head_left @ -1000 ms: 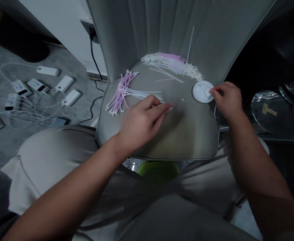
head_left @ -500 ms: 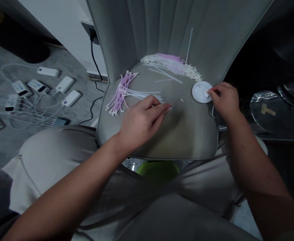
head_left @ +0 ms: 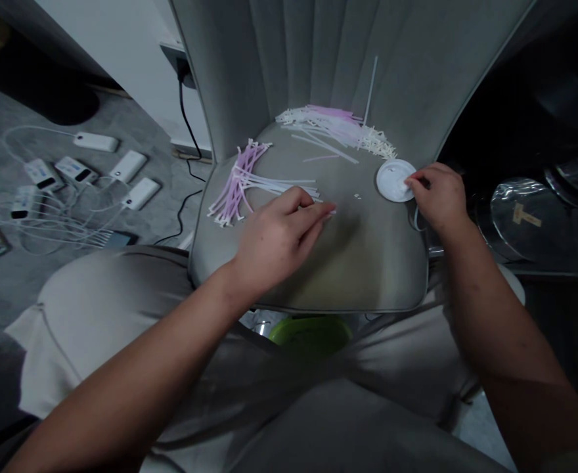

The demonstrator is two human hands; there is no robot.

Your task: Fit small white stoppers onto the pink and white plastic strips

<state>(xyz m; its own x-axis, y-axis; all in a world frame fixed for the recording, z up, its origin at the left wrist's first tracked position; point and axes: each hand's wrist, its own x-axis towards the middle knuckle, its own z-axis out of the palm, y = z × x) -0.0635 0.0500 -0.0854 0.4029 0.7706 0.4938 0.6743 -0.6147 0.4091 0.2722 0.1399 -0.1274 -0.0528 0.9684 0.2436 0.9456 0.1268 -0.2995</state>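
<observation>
My left hand (head_left: 282,236) hovers over the grey chair seat (head_left: 368,276), thumb and fingers pinched. A tiny pale end pokes out at its fingertips; the rest is hidden. On the right, the pinched fingers of my right hand (head_left: 437,197) reach over the rim of a round white dish (head_left: 392,177). What they grip, if anything, is too small to make out. A pale curved strand (head_left: 417,220) hangs below that hand. Left of my left hand lie a bundle of pink sticks (head_left: 240,184) with white tips and several white sticks (head_left: 284,184).
Behind the dish is a pile of white and pink sticks (head_left: 338,125), one white stick (head_left: 372,89) leaning against the backrest. Small white bits (head_left: 357,196) lie mid-seat. White power banks (head_left: 141,194) and cables cover the floor at left. A green container (head_left: 311,328) sits below the seat.
My right hand has shifted very slightly left at the dish. My left hand stays where it was, still pinched.
</observation>
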